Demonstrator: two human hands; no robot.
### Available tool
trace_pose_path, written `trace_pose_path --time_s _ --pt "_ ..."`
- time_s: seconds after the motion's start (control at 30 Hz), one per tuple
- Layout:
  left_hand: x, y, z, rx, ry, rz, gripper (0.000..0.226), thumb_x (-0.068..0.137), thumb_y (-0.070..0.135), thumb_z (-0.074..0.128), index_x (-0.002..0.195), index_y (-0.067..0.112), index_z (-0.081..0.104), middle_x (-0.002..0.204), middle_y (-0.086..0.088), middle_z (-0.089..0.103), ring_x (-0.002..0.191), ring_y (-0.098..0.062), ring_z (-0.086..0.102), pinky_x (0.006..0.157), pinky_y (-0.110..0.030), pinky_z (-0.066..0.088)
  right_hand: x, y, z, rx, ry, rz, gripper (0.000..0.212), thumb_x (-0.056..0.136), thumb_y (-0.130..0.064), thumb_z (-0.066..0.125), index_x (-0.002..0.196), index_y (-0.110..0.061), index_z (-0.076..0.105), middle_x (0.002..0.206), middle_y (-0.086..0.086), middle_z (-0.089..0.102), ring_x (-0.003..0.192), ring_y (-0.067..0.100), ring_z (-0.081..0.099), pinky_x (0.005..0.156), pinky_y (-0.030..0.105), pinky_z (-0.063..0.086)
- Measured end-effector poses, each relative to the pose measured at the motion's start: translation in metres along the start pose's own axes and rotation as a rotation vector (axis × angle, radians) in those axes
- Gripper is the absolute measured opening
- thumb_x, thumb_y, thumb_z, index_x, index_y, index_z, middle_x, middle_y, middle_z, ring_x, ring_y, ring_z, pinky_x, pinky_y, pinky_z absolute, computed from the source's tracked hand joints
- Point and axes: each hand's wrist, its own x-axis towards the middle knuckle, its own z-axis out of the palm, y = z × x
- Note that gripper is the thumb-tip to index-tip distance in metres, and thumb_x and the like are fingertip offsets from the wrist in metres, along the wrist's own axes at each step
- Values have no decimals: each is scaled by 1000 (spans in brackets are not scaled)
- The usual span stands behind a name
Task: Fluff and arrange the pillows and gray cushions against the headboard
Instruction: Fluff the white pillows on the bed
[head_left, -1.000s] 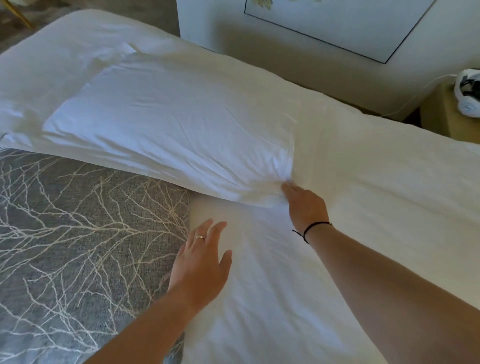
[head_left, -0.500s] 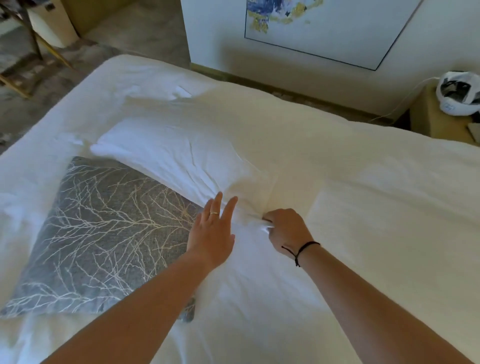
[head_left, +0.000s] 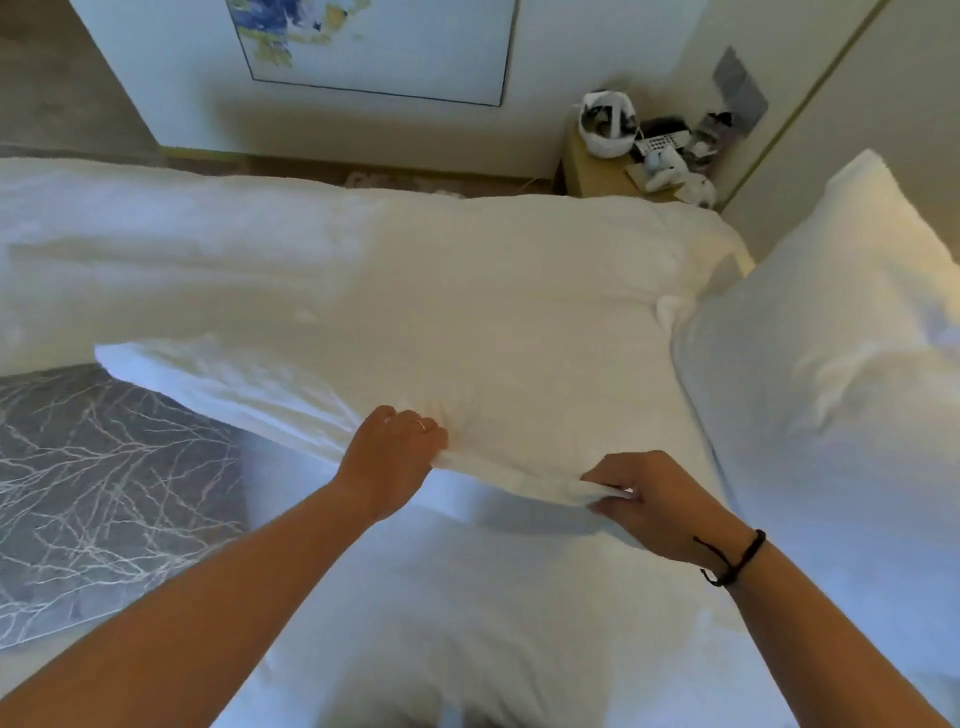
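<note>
Pinching white pillow (head_left: 322, 395) edge: left hand (head_left: 387, 457) and right hand (head_left: 660, 501), arms outstretched.

- We see the gray cushion (head_left: 104, 493) only in part; the left edge cuts it off, and the held pillow (head_left: 363, 364) overlaps its upper corner.
- The second pillow (head_left: 831, 389) runs past the right edge.
- The clutter on the nightstand (head_left: 592, 171) is too small and blurred for us to identify.
- The wall picture (head_left: 374, 47) is cropped at the top.
- The left hand's (head_left: 389, 457) fingertips are buried in fabric.
</note>
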Motion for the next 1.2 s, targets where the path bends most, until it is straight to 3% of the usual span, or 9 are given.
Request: trace_pose_path --time_s 0.17,0.33,0.43,0.63,0.8,0.87,0.93,1.1,1.2 --pt "42 83 14 140 -128 -57 28 84 2 46 99 21 58 93 4 63 90 -20 60 84 -32 38 -25 73 -5 -159 48 146 22 83 -1 55 88 -19 67 90 -4 65 86 21 61 69 26 44" --pt "67 80 5 161 -108 -183 31 84 2 45 103 24 56 95 7 62 93 -18 59 84 -32 40 6 58 7 -423 203 49 38 88 -39 58 122 -23 53 109 -4 58 94 22 61 71 33 49" --pt "72 76 0 179 -117 -227 33 84 4 47 105 28 57 94 9 63 93 -17 60 84 -33 39 26 40 9 -476 311 -7 48 88 -39 58 132 -25 44 106 -4 61 85 22 63 61 32 41" --pt "80 72 7 235 -146 -269 18 95 22 50 107 33 56 91 10 63 91 -16 59 82 -33 37 60 35 -22 -598 473 100 24 87 -11 50 108 -20 58 93 -1 58 79 23 57 68 34 41" --pt "100 57 10 173 -69 -268 17 98 37 46 103 33 62 88 10 66 93 -16 58 84 -33 38 68 -5 35 -541 448 -364 32 64 -1 64 94 -13 65 75 0 57 63 22 53 57 31 40" --pt "108 47 8 131 -33 -257 22 98 44 44 104 33 62 93 10 67 97 -16 58 86 -34 36 84 -5 57 -545 336 -293 43 74 -9 64 116 -9 60 103 6 61 91 25 60 76 34 46" --pt "115 33 5 88 -12 -246 27 98 51 41 108 33 59 97 10 67 100 -17 58 88 -35 34 105 4 59 -529 292 -126 55 84 -20 58 136 -10 43 135 7 48 123 25 47 103 37 36" --pt "118 -33 -2 28 92 -250 37 101 43 40 136 32 42 123 6 65 118 -18 55 103 -40 31 139 13 55 -579 321 56 70 80 -33 58 143 -15 35 141 1 44 131 22 39 109 38 30" --pt "114 -68 -9 155 69 -257 55 99 30 45 150 31 26 150 -1 43 138 -22 36 113 -44 24 152 15 54 -542 319 145 74 79 -45 62 143 -19 37 133 -3 50 125 21 43 107 37 30"
